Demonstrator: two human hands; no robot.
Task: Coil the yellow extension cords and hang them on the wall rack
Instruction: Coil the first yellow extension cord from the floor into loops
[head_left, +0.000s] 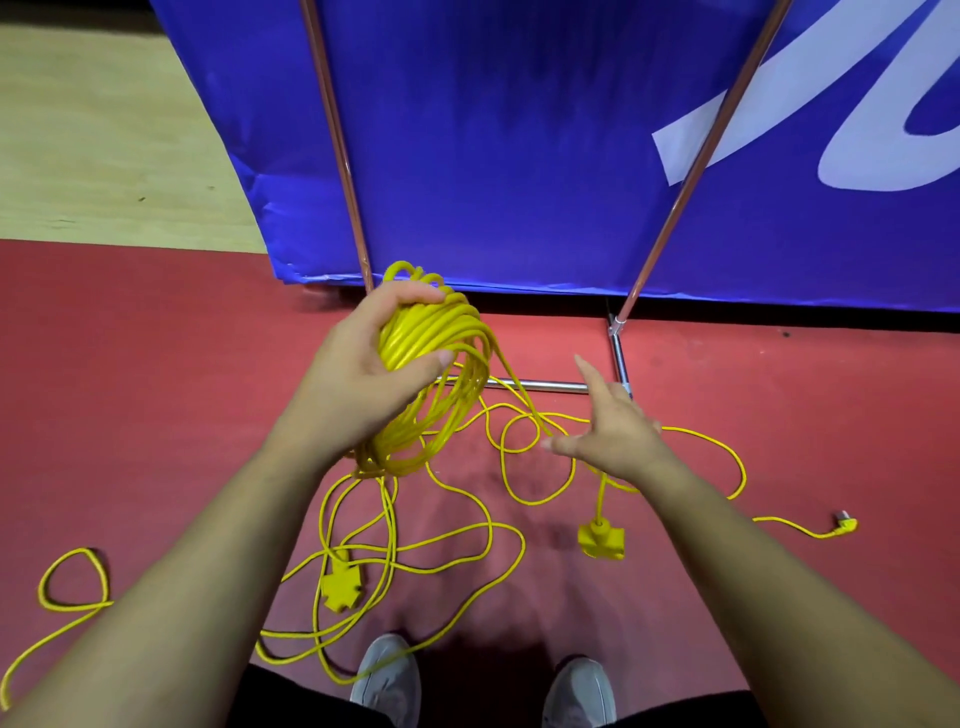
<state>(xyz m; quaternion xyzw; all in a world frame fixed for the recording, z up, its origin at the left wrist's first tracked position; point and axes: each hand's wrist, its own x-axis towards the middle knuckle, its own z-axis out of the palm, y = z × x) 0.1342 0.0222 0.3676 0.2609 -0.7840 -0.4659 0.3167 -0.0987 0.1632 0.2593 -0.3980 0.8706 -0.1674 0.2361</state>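
My left hand (358, 358) grips a thick coil of yellow extension cord (441, 332), held up in front of me with its loops hanging down. A strand runs from the coil toward my right hand (613, 431), which is spread with fingers apart just over that strand. Whether the strand touches the palm I cannot tell. Loose yellow cord (457, 551) lies tangled on the red floor below. Two yellow socket blocks rest there, one (340, 584) near my left foot and one (602, 540) under my right wrist. A yellow plug (844, 522) lies far right.
A blue banner (519, 156) on a metal frame stands straight ahead, its chrome base bars (621, 358) on the floor. Red floor (156, 364) meets pale wood floor (104, 130) at far left. My grey shoes (389, 680) stand at the bottom, amid the cord.
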